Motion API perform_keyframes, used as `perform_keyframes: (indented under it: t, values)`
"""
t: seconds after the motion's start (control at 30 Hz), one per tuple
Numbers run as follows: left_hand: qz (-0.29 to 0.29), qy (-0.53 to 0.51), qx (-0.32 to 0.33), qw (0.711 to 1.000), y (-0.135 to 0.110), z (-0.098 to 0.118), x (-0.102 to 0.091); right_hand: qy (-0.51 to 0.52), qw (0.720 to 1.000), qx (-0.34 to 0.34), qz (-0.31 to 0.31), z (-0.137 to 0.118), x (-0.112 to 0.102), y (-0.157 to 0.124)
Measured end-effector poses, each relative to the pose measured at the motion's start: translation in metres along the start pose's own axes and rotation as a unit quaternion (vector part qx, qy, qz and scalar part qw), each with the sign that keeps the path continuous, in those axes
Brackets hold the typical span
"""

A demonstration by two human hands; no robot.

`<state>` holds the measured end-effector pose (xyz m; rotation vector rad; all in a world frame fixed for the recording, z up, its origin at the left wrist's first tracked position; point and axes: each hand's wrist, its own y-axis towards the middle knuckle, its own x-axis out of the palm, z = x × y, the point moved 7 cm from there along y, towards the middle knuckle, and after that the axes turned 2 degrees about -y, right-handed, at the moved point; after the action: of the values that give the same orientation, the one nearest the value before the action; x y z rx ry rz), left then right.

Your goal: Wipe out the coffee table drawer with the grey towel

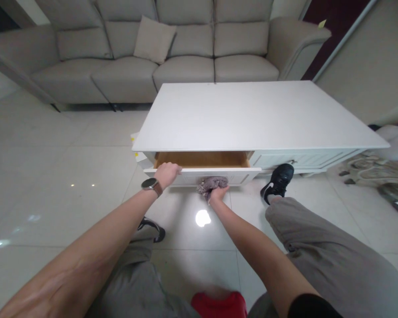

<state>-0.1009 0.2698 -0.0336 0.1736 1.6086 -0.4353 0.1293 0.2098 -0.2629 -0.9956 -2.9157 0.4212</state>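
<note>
A white coffee table (pixel 245 115) has its left drawer (pixel 182 177) pulled out, showing a bare wooden inside. At the left end of that drawer, my left hand (pixel 167 174) grips the top edge of the front panel, fingers curled over it. A crumpled grey-purple cloth (pixel 213 183) is bunched in my right hand (pixel 219 193), which presses it against the middle of the drawer front. The cloth covers most of the spot around the knob, and hides part of my right fingers.
Behind the table stands a grey sofa (pixel 185 70) with a cushion (pixel 154 39). The right drawer (pixel 295 160) is closed, with my black shoe (pixel 278 181) close before it. A red object (pixel 220 305) sits on the tiled floor between my legs. Ornate furniture (pixel 368 174) stands at right.
</note>
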Motion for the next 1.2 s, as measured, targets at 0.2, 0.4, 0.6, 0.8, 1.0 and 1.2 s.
perform_keyframes:
  t: [0.2, 0.4, 0.6, 0.8, 1.0, 1.2]
  values:
    - [-0.003, -0.007, -0.026, 1.0, -0.002, 0.003, -0.005, -0.107, 0.994, -0.002, -0.001, -0.01, -0.018, -0.003]
    - [-0.01, -0.046, -0.035, 0.998, -0.002, 0.004, -0.006, -0.192, 0.976, -0.071, 0.067, -0.074, -0.103, 0.032]
    - [-0.003, -0.111, -0.044, 0.993, 0.003, 0.005, -0.01, -0.175, 0.961, -0.185, 0.108, -0.174, -0.134, 0.026]
    - [0.009, -0.332, 0.079, 0.94, 0.0, 0.06, -0.04, -0.085, 0.96, -0.261, -0.049, -0.257, -0.082, -0.016]
    - [0.168, -0.616, 0.136, 0.757, -0.038, 0.074, -0.119, 0.006, 0.937, -0.091, -0.336, -0.281, -0.033, -0.067]
    - [-0.032, -0.512, 0.221, 0.83, -0.086, 0.082, -0.147, -0.122, 0.836, -0.225, -0.486, -0.327, -0.04, -0.116]
